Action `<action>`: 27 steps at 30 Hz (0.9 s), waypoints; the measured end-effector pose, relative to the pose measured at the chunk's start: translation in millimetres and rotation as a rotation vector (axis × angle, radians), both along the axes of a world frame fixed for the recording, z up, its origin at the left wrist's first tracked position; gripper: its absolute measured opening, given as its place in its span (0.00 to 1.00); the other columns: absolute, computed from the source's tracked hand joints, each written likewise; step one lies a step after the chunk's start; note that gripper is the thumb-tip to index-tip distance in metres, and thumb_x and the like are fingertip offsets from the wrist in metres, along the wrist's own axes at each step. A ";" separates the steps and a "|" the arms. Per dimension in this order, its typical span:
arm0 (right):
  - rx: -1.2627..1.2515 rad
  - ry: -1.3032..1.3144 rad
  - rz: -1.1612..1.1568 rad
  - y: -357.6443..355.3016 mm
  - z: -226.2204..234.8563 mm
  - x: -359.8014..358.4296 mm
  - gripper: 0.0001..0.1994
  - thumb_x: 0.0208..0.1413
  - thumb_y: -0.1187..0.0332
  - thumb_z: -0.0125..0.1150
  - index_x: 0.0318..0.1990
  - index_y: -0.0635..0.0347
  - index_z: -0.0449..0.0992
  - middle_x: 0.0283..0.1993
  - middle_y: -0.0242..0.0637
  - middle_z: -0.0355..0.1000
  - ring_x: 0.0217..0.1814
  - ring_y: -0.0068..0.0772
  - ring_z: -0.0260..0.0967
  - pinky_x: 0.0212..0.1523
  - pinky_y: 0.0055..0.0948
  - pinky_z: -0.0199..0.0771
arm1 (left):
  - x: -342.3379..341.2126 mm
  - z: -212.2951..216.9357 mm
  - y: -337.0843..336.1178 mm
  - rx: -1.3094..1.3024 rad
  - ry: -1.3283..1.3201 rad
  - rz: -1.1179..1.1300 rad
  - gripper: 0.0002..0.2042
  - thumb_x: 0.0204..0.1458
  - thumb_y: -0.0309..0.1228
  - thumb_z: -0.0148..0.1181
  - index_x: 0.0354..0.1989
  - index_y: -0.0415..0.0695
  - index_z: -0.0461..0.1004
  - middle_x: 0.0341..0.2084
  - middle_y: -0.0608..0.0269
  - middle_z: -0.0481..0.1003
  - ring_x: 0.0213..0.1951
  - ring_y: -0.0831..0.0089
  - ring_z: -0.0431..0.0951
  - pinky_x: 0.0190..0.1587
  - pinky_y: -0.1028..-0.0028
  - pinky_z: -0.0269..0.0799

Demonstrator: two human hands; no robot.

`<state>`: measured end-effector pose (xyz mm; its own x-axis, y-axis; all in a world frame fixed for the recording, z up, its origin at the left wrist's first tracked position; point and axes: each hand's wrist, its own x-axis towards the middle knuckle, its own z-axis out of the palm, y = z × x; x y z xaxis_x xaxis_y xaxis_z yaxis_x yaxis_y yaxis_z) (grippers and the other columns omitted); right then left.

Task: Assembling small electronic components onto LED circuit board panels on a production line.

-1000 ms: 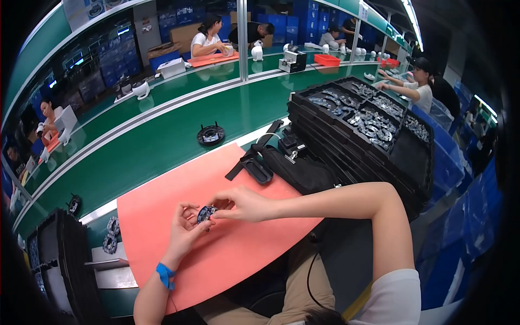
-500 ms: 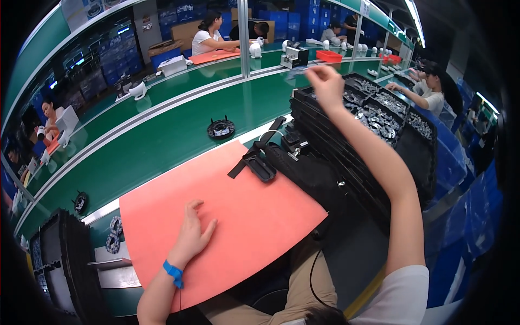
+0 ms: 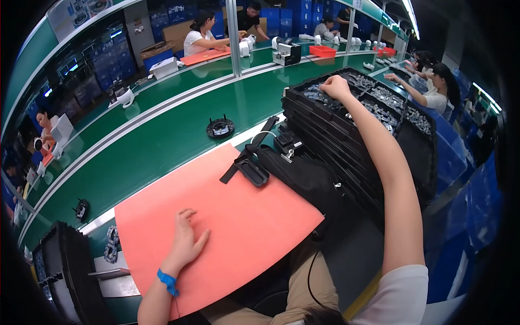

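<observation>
Right hand [image 3: 336, 86] lowered into 1 black parts tray [image 3: 379, 135], grip unclear, left hand [image 3: 187, 241] flat, released, on 1 orange mat [image 3: 244, 216]

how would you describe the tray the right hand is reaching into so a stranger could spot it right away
Start at the salmon-pink mat under the left hand, then look to its far right at the stack of black trays. The one meant is the top tray, where the right hand rests. Unlike those beneath, it shows open compartments filled with small dark parts.
</observation>
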<state>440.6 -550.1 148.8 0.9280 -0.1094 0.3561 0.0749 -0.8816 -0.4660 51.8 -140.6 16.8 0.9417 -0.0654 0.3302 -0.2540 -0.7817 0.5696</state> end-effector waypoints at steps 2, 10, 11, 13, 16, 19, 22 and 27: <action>-0.031 -0.090 0.099 -6.3 -1.6 -4.2 0.08 0.41 0.66 0.61 0.31 0.54 0.81 0.35 0.43 0.76 0.40 0.39 0.74 0.44 0.35 0.72 | 0.4 1.9 0.2 0.025 -0.002 -0.004 0.26 0.46 0.29 0.61 0.51 0.36 0.56 0.49 0.44 0.56 0.53 0.50 0.59 0.55 0.60 0.61; -0.217 -0.198 0.109 -37.7 4.0 -12.0 0.11 0.45 0.70 0.50 0.32 0.52 0.80 0.36 0.44 0.75 0.42 0.45 0.73 0.46 0.39 0.71 | 0.7 7.6 -1.8 0.076 0.012 -0.015 0.26 0.46 0.30 0.60 0.51 0.36 0.56 0.49 0.44 0.56 0.53 0.48 0.60 0.56 0.60 0.60; -0.250 -0.183 0.019 -43.0 6.1 -13.1 0.11 0.45 0.69 0.50 0.32 0.52 0.80 0.36 0.44 0.76 0.42 0.45 0.73 0.46 0.40 0.71 | 0.6 7.7 -1.9 0.076 0.013 -0.015 0.26 0.46 0.30 0.60 0.51 0.36 0.56 0.49 0.44 0.56 0.53 0.48 0.60 0.56 0.60 0.60; -0.335 -0.108 -0.132 -55.4 8.2 -12.6 0.09 0.46 0.67 0.52 0.31 0.50 0.79 0.37 0.41 0.76 0.44 0.42 0.73 0.46 0.42 0.70 | 0.6 8.1 -2.5 0.083 0.024 -0.015 0.25 0.47 0.30 0.60 0.51 0.36 0.56 0.49 0.44 0.56 0.53 0.48 0.60 0.56 0.60 0.60; -0.398 0.036 -0.177 -70.1 6.3 -14.6 0.08 0.45 0.67 0.54 0.32 0.49 0.79 0.40 0.40 0.76 0.46 0.40 0.72 0.48 0.41 0.68 | 0.1 5.7 -1.2 0.079 0.020 -0.015 0.25 0.47 0.30 0.60 0.51 0.36 0.57 0.49 0.44 0.56 0.53 0.48 0.60 0.56 0.60 0.59; -0.364 -0.002 -0.187 -77.7 1.6 -13.1 0.08 0.44 0.66 0.56 0.31 0.49 0.80 0.37 0.39 0.76 0.43 0.40 0.73 0.45 0.38 0.71 | 0.0 7.4 -2.3 0.071 0.040 -0.004 0.25 0.46 0.30 0.60 0.51 0.36 0.57 0.49 0.44 0.56 0.53 0.49 0.60 0.56 0.60 0.59; -0.337 -0.010 -0.154 -86.3 -1.4 -7.9 0.08 0.44 0.67 0.57 0.32 0.48 0.80 0.36 0.37 0.77 0.43 0.39 0.74 0.45 0.37 0.71 | 0.9 8.3 -2.5 0.062 0.048 -0.009 0.25 0.46 0.29 0.60 0.51 0.36 0.57 0.49 0.44 0.57 0.53 0.49 0.60 0.57 0.60 0.59; -0.280 -0.107 -0.110 -81.7 -1.3 -9.6 0.08 0.44 0.67 0.55 0.32 0.48 0.80 0.35 0.36 0.77 0.41 0.37 0.74 0.43 0.36 0.72 | 1.0 9.6 -2.9 0.066 0.052 -0.001 0.25 0.46 0.29 0.60 0.51 0.36 0.57 0.49 0.44 0.57 0.53 0.49 0.60 0.57 0.60 0.59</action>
